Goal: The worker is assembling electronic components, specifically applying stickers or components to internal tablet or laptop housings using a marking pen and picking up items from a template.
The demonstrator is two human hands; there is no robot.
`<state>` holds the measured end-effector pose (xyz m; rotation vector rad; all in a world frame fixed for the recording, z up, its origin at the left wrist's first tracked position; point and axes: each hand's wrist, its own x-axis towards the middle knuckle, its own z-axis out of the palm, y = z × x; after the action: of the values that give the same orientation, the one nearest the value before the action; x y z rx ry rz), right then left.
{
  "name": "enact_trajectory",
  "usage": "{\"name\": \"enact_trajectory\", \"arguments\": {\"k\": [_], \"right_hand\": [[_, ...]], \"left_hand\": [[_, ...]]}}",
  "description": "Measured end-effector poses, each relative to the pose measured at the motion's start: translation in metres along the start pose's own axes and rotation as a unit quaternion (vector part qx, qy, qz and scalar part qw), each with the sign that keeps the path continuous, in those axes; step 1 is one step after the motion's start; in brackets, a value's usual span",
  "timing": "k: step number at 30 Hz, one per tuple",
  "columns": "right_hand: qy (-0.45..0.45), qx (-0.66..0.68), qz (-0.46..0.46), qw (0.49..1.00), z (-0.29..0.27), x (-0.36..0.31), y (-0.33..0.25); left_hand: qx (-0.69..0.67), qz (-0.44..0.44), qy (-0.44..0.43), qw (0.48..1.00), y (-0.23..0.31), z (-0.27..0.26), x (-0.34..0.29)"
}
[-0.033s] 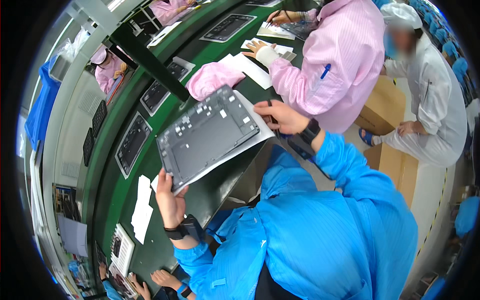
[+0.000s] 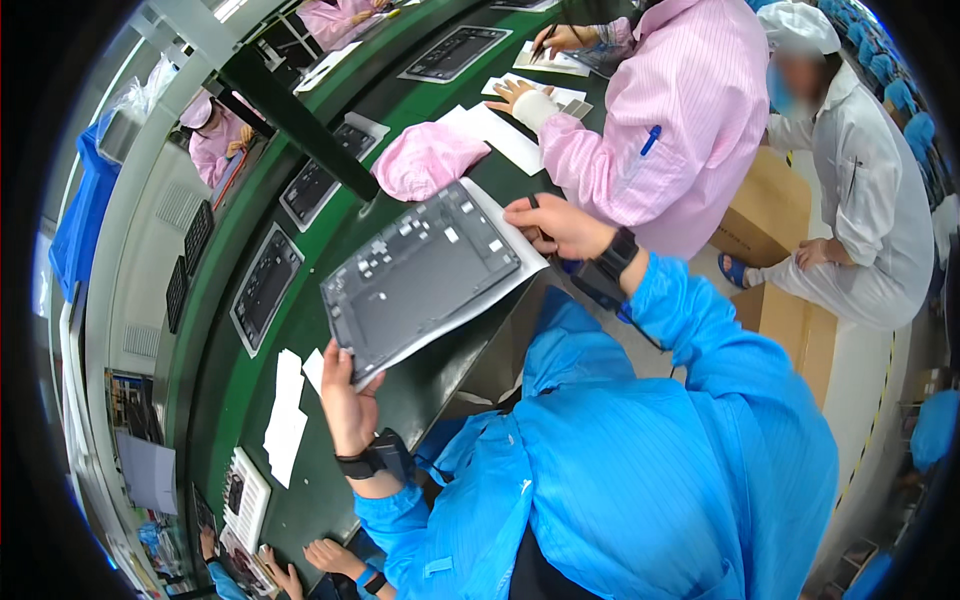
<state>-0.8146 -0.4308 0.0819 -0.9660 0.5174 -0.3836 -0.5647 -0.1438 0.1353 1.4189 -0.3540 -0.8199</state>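
A dark grey tablet back cover (image 2: 425, 270), with small white and silver patches on its inner face, lies tilted over a white sheet (image 2: 500, 215). My left hand (image 2: 350, 405) grips its near left corner, thumb on top and the other fingers partly hidden beneath. At the far right edge, my right hand (image 2: 570, 228) has its fingers closed, with a slim black object (image 2: 533, 201) showing between them. That hand meets the edge of the sheet; whether it also bears on the cover, I cannot tell.
White papers (image 2: 285, 420) and a white tray (image 2: 245, 497) lie on the green bench (image 2: 400, 410). A pink cap (image 2: 428, 160) sits beyond the cover, near a green post (image 2: 300, 130). More dark covers (image 2: 265, 290) line the bench. A pink-clad co-worker (image 2: 660, 120) works close by.
The cover and sheet have shifted slightly down and right with my left hand. My right hand has moved slightly, its wrist turning a little. Both hands keep their grip.
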Motion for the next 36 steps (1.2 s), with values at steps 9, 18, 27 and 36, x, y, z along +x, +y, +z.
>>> {"name": "enact_trajectory", "arguments": {"k": [9, 18, 27, 36], "right_hand": [[0.015, -0.466, -0.168, 0.868, 0.016, 0.046, 0.022], [0.098, -0.489, -0.109, 0.86, 0.026, 0.036, 0.029], [0.15, -0.47, -0.15, 0.857, 0.021, 0.038, 0.042], [0.117, -0.454, -0.103, 0.877, 0.021, 0.045, 0.037]], "left_hand": [[0.666, 0.1, 0.01, 0.74, -0.065, -0.048, 0.023], [0.419, 0.566, 0.012, 0.71, 0.293, 0.017, -0.006], [0.692, 0.51, 0.103, 0.5, 0.476, 0.022, 0.162], [0.711, 0.513, 0.09, 0.473, 0.481, 0.017, 0.179]]}}
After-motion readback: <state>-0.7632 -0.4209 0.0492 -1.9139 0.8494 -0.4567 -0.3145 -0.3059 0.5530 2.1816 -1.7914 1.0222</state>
